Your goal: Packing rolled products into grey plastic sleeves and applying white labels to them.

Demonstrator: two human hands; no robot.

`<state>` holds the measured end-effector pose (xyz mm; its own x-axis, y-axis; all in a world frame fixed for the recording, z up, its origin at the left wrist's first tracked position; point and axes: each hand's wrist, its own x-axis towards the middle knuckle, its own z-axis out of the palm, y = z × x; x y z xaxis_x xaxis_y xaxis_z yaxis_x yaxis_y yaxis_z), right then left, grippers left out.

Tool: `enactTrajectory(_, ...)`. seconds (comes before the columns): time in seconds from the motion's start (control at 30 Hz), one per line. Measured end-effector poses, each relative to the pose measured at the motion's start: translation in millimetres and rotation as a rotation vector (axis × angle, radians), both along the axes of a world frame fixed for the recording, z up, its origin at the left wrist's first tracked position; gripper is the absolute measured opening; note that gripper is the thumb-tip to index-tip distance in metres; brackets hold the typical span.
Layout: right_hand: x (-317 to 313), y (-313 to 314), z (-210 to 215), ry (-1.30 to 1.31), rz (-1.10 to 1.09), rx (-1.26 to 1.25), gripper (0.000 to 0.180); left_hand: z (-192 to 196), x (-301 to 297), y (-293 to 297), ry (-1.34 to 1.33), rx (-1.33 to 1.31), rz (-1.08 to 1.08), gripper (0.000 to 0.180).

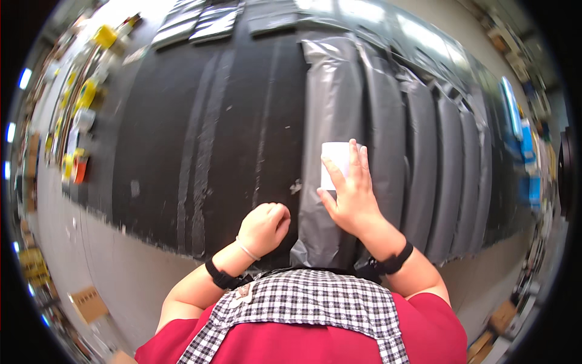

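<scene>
While I stand at the near edge of the table, its black mat fills most of the view, marked by pale lengthwise streaks. At ten o'clock, along the far left margin, lies a scatter of small yellow and orange items, too blurred to identify. At twelve o'clock, at the far edge, several dark glossy packets lie side by side.

My left hand rests at six o'clock on the mat, just left of the nearest bag. Its grip is curled into a loose fist; I cannot tell whether anything is inside it. A thin bracelet and a black band sit on that wrist.

Directly to its right, a grey plastic bag lies lengthwise from the near edge toward twelve o'clock. My right hand lies flat on this bag, fingers spread and extended, palm down. Its fingertips press on a white rectangular label, which sits on the bag surface just right of centre. The grip is wide and flat, closing on nothing. A black band circles that wrist too.

From two to four o'clock, a row of further grey bags lies overlapping, each edge upon its neighbour. Beyond them, at three o'clock, blue objects stand at the rim, indistinct.
</scene>
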<state>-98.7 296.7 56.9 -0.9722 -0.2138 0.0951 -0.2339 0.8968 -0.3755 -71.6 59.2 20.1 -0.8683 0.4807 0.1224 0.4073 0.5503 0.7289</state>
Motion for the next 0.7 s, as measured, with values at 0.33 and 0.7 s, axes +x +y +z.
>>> enactTrajectory(0.33,8.6,-24.1,-12.0,-0.114,0.110,0.431,0.064,-32.1,249.4,-117.4,-0.549,-0.005,0.872,0.010)
enactTrajectory(0.7,71.3,-252.6,-11.4,-0.262,0.878,0.313,0.084,-313.2,436.6,-194.9,-1.153,0.086,1.083,0.031)
